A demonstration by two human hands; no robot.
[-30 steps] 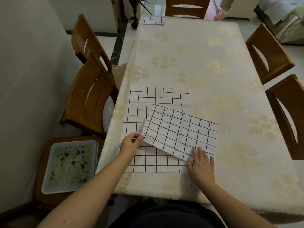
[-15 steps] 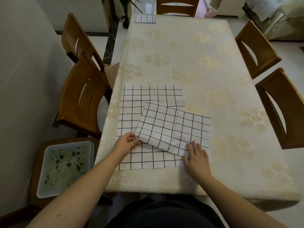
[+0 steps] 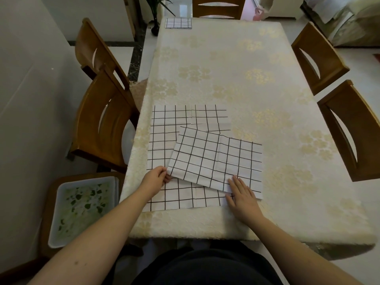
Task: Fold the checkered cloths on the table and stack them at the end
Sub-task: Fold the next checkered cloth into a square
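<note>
Checkered cloths lie near the front edge of the table point(image 3: 226, 68), which wears a cream tablecloth with pale gold flowers. One folded checkered cloth point(image 3: 218, 159) sits skewed on top of a larger spread checkered cloth point(image 3: 168, 128) — its right part reaches past the lower cloth onto the tablecloth. The left hand point(image 3: 154, 178) pinches the folded cloth's near-left corner between thumb and fingers. The right hand point(image 3: 242, 194) lies flat with straight fingers, pressing the cloth's near edge close to its right corner. At the far left corner of the table rests a small folded checkered cloth point(image 3: 178, 23), well apart from the other two. Wooden chairs stand along both long sides — two on the left point(image 3: 107, 128), two on the right point(image 3: 349, 128) — and one at the far end. On a low stool by the person's left arm sits a white tray point(image 3: 82, 208) with a green leaf pattern.
</note>
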